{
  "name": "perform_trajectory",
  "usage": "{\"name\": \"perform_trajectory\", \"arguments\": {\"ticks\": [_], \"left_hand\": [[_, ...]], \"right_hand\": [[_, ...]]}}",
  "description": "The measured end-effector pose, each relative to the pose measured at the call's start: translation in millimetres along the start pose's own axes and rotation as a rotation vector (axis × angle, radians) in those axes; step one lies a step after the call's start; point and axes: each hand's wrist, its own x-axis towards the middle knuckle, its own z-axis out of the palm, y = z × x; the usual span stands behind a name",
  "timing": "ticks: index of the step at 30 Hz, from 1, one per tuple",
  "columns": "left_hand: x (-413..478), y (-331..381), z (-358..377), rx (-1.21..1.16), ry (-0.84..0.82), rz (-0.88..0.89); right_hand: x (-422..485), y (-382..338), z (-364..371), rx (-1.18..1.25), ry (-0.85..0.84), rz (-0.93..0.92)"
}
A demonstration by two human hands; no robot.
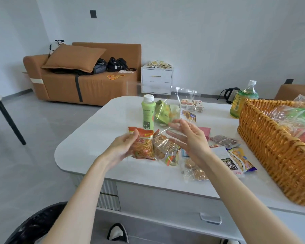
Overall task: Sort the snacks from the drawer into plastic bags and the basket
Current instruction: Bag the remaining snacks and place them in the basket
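Left hand: my fingers are curled round the left edge of the orange packet; the view is blurred here, so I cannot tell the exact pinch.
Right hand: my fingers are straight and spread apart, gripping nothing, with the film of the clear bag against them.
Where the packet is: held just above the table, towards its near left corner, touching the clear bag.
How it should handle: I judge it light and puffy, with crackly, slippery foil and brittle sticks inside. I would pinch the sealed edge, not squeeze the middle.
Clear bag: thin, limp and clingy, so the mouth needs spreading before anything slides in. A biscuit packet seems to sit in it already.
Basket: stiff wicker at the table's right end, holding bagged snacks in red and green wrappers under clear film.
Second bag: towards the far edge, holding green packets, just beside the green bottle.
Loose packets: lying near the near edge, between my right hand and the basket, not yet bagged.
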Motion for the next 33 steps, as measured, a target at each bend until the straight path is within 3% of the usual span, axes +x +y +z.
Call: {"name": "perform_trajectory", "arguments": {"ticks": [2,4,6,8,12,15,19,22,27,30,33], "left_hand": [[1,-9,5,0.013,0.021,-0.023],[5,-10,9,-0.079,0.098,0.0],[7,-6,9,-0.188,0.122,-0.009],[8,-5,8,-0.255,0.128,-0.038],[6,-3,16,-0.316,0.159,-0.021],[3,-4,21,-0.304,0.129,-0.027],[2,-12,16,-0.11,0.053,-0.117],[1,-17,14,-0.13,0.114,-0.102],[-7,-6,23,-0.066,-0.076,-0.021],[-8,-1,30,-0.043,-0.078,0.03],[-5,0,33,-0.055,0.039,0.075]], "right_hand": [[1,-2,-1,-0.014,-0.008,-0.038],[1,-1,-5,-0.177,-0.048,-0.037],[-3,5,-11,-0.316,-0.132,0.064],[-9,8,-15,-0.317,-0.183,0.17],[-10,7,-22,-0.363,-0.234,0.113],[-9,17,-23,-0.406,-0.097,0.108],[-13,33,-18,-0.343,0.1,0.145],[-12,26,-20,-0.489,-0.054,0.186],[-16,7,-22,-0.54,-0.326,0.178],[-18,15,-19,-0.426,-0.178,0.124],[-18,22,-18,-0.232,-0.02,0.133]]}}
